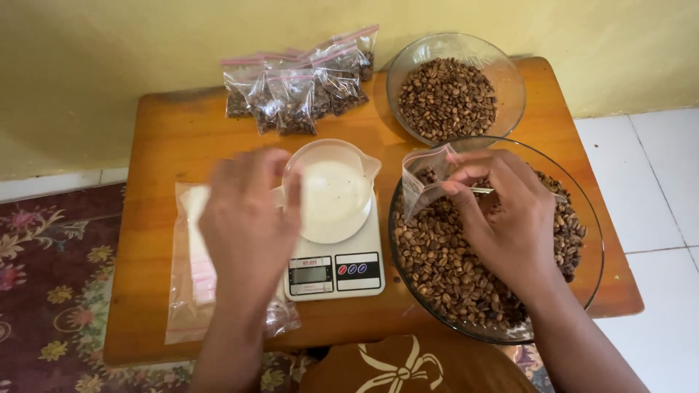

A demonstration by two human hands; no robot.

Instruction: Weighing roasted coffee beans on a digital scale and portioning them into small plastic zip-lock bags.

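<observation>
A small clear zip-top bag [422,182], its mouth gaping and a few brown beans visible inside, is pinched at its rim between the thumb and fingertips of the right hand [502,218], directly above the large glass bowl [582,196] heaped with roasted coffee beans [444,262]. The left hand [247,218], blurred, hovers with fingers loosely spread and holding nothing, its fingertips beside the rim of a round white plastic measuring cup [331,191] sitting on a white digital kitchen scale [335,269]. Under that palm lies a flat clear packet of unused bags [186,284]. Beyond the fingertips, a second, smaller glass bowl of beans [455,87] and a cluster of roughly six filled, pink-sealed bags [298,91] rest on the glossy wooden table [167,138].
</observation>
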